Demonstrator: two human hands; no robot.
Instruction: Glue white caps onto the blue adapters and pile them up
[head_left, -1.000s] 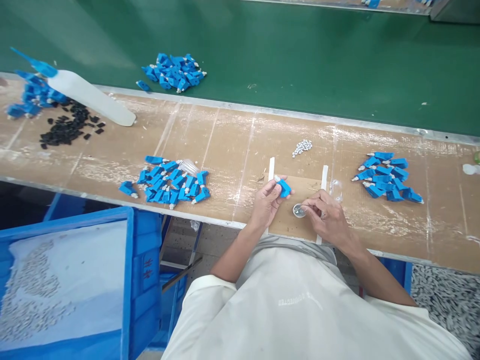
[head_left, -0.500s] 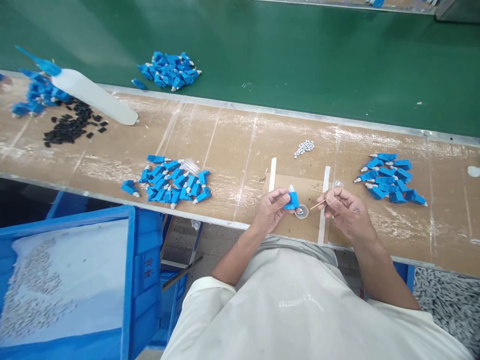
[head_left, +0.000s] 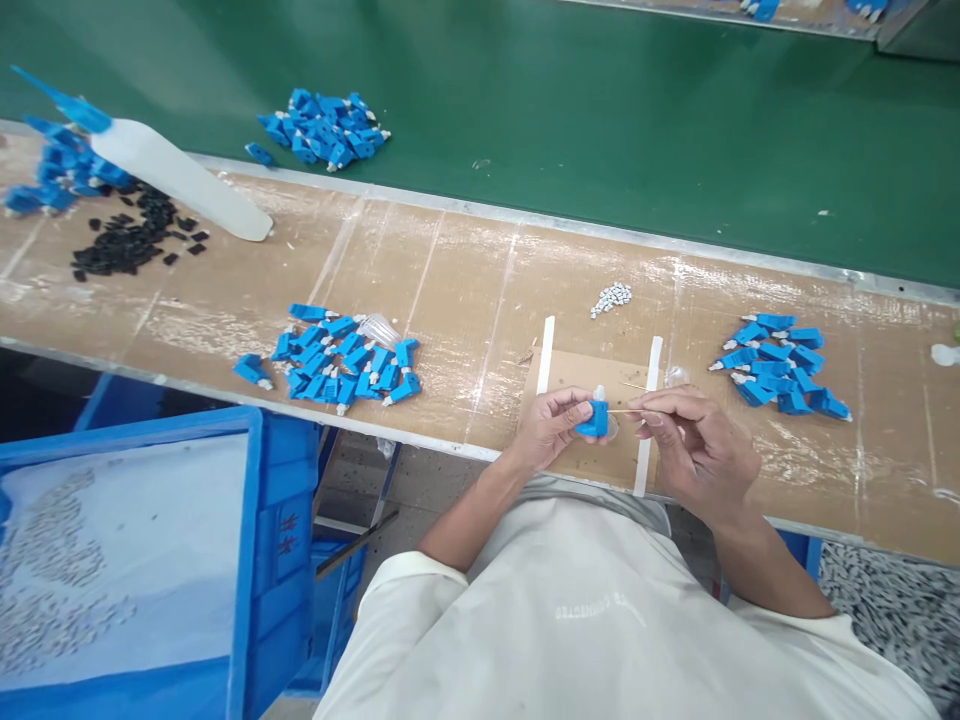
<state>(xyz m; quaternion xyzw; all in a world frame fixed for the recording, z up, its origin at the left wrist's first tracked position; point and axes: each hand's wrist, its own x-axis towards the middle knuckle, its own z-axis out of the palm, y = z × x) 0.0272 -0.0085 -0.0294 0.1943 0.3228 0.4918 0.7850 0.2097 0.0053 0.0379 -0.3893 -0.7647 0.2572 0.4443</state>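
My left hand (head_left: pixel 551 425) pinches a small blue plastic connector (head_left: pixel 595 417) with a white tip, held upright over a cardboard pad (head_left: pixel 577 375) on the wooden bench. My right hand (head_left: pixel 694 445) is closed on a thin wooden stick (head_left: pixel 622 410) whose point touches the connector's side. A small round clear dish (head_left: pixel 611 428) lies on the pad just behind the connector, mostly hidden. One pile of blue connectors (head_left: pixel 776 360) lies to the right, another pile of connectors (head_left: pixel 341 360) to the left.
A small heap of white bits (head_left: pixel 611 297) lies beyond the pad. Far left are black parts (head_left: pixel 124 245), a white squeeze bottle (head_left: pixel 161 175) and more blue parts. A green belt (head_left: pixel 600 120) carries a blue pile (head_left: pixel 319 127). A blue bin (head_left: pixel 135 560) stands lower left.
My right hand lifted the stick from the dish and brought its tip to the connector. My left hand turned the connector upright and lowered it over the dish.
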